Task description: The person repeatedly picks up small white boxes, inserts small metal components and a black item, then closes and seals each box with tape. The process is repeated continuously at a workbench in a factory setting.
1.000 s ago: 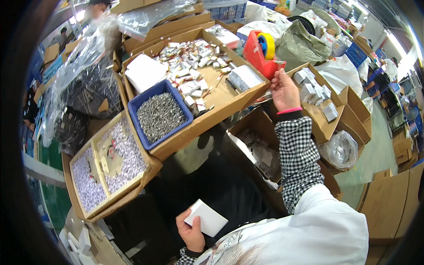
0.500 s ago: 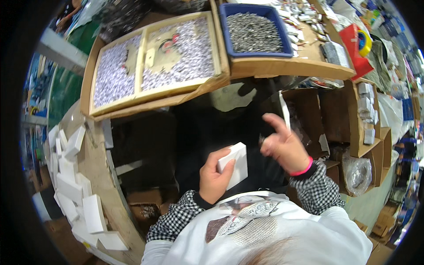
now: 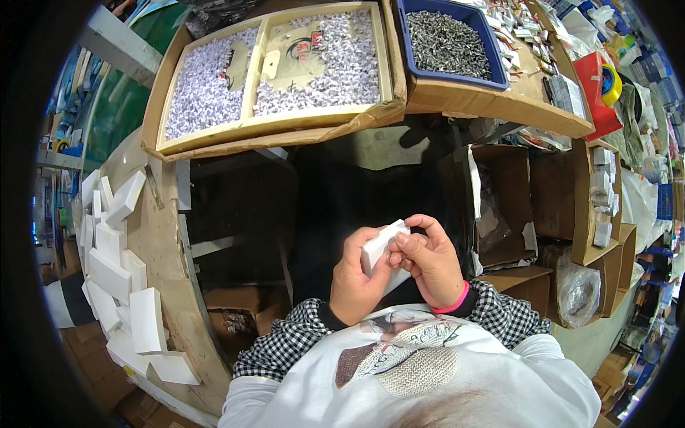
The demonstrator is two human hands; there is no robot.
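Observation:
In front of my body, my left hand (image 3: 357,278) is closed round a small flat white box (image 3: 379,246), thumb on its near face. My right hand (image 3: 432,265) is at the box's right side, with thumb and fingertips pinched together against it. Whatever those fingertips hold, if anything, is too small and too covered to make out. Part of the box is hidden behind my fingers.
On the left table lie several similar white boxes (image 3: 148,321). Ahead stand a divided wooden tray (image 3: 250,71) of small white pieces and a blue bin (image 3: 457,80) of small metal parts. Cardboard boxes (image 3: 553,185) and a clear plastic bag (image 3: 579,296) are at the right.
My right hand has come in from the right, where its fingers were spread and blurred, to the white box. The left hand keeps its hold. The whole view has shifted slightly.

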